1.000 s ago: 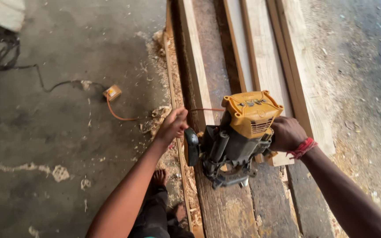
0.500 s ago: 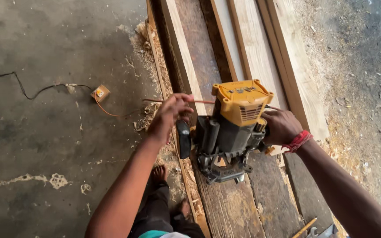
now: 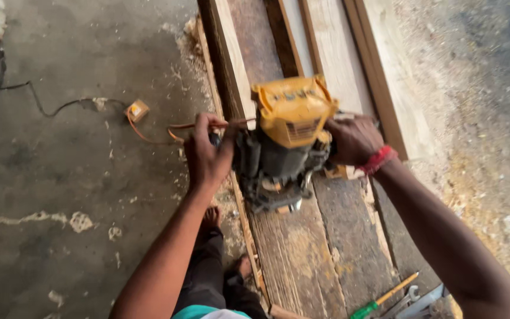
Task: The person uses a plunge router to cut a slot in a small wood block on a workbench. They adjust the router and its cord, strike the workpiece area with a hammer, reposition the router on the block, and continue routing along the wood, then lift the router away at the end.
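Note:
A yellow-topped power router (image 3: 286, 142) with a dark body stands on a worn wooden board (image 3: 320, 248). My left hand (image 3: 206, 155) grips its left side handle, with the orange power cord (image 3: 160, 131) running past the fingers. My right hand (image 3: 354, 139), with a red band on the wrist, grips the handle on the router's right side. The router's base is partly hidden by its body.
Long pale and dark planks (image 3: 332, 53) lie side by side ahead. A cord joint block (image 3: 137, 110) and black cable (image 3: 7, 88) lie on the concrete floor at left. A green-handled screwdriver (image 3: 373, 304) and metal tools sit at the board's near end. Sawdust covers the ground at right.
The view has shifted, so the planks and router now sit further right. Both hands have stayed on the router's handles; it looks slightly further along the board.

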`<action>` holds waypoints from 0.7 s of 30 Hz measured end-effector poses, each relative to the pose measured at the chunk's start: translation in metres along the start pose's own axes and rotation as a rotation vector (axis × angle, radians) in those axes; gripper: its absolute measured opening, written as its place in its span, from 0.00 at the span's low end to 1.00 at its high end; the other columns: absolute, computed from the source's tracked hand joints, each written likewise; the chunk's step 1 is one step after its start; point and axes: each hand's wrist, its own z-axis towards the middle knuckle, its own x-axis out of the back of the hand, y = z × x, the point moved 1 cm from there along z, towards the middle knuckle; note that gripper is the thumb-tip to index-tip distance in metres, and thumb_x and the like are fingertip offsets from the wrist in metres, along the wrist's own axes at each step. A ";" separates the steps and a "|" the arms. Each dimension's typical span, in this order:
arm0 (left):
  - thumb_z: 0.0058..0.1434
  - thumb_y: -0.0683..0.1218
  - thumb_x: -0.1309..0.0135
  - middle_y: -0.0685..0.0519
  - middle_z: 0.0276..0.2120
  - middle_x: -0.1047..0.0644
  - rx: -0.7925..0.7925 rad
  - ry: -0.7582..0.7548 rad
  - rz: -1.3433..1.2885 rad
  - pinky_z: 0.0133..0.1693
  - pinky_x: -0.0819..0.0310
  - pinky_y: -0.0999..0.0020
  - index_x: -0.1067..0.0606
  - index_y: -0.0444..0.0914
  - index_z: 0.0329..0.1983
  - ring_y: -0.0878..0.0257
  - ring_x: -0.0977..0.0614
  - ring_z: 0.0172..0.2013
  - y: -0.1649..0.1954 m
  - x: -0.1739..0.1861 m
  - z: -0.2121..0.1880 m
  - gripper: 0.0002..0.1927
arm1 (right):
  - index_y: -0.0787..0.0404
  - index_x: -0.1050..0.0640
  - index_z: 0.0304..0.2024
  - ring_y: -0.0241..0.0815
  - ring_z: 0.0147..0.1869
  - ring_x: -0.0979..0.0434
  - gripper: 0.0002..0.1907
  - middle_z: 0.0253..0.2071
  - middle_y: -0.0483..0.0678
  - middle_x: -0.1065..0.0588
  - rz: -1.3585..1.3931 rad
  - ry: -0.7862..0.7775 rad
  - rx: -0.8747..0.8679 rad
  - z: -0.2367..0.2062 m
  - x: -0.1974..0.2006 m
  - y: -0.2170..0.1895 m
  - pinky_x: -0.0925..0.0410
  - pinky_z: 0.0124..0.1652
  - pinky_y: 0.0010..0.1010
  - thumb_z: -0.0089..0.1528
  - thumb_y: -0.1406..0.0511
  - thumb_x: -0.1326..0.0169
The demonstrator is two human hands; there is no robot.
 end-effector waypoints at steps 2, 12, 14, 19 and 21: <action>0.64 0.70 0.44 0.52 0.30 0.24 0.196 -0.053 0.032 0.34 0.29 0.69 0.29 0.37 0.39 0.62 0.21 0.31 -0.005 0.001 0.000 0.30 | 0.55 0.24 0.51 0.55 0.35 0.19 0.34 0.31 0.52 0.20 0.006 0.132 0.065 -0.003 -0.002 0.000 0.28 0.35 0.46 0.41 0.60 0.32; 0.63 0.56 0.42 0.60 0.33 0.25 0.280 -0.037 -0.598 0.38 0.29 0.73 0.25 0.40 0.40 0.70 0.24 0.34 -0.014 0.001 -0.040 0.15 | 0.57 0.22 0.39 0.48 0.29 0.21 0.19 0.31 0.49 0.21 -0.001 0.291 0.137 -0.012 -0.018 -0.001 0.28 0.28 0.42 0.48 0.60 0.34; 0.63 0.55 0.42 0.60 0.29 0.28 0.322 0.040 -0.449 0.34 0.34 0.71 0.27 0.40 0.37 0.69 0.28 0.31 -0.022 -0.006 -0.037 0.15 | 0.58 0.22 0.41 0.46 0.27 0.22 0.20 0.29 0.49 0.22 0.025 0.193 0.080 -0.008 -0.023 0.002 0.28 0.28 0.38 0.49 0.59 0.33; 0.65 0.52 0.41 0.59 0.29 0.32 0.212 0.087 -0.304 0.33 0.37 0.67 0.30 0.36 0.34 0.68 0.33 0.31 -0.040 -0.017 -0.014 0.16 | 0.56 0.22 0.48 0.45 0.24 0.23 0.24 0.28 0.49 0.21 0.040 0.114 0.009 0.005 -0.024 0.005 0.28 0.25 0.38 0.50 0.59 0.33; 0.65 0.52 0.42 0.59 0.29 0.30 0.183 0.076 -0.277 0.34 0.34 0.68 0.29 0.36 0.34 0.69 0.31 0.32 -0.040 -0.014 -0.008 0.15 | 0.56 0.21 0.46 0.45 0.24 0.24 0.20 0.27 0.48 0.21 0.046 0.173 0.038 0.008 -0.022 0.004 0.29 0.26 0.38 0.52 0.60 0.35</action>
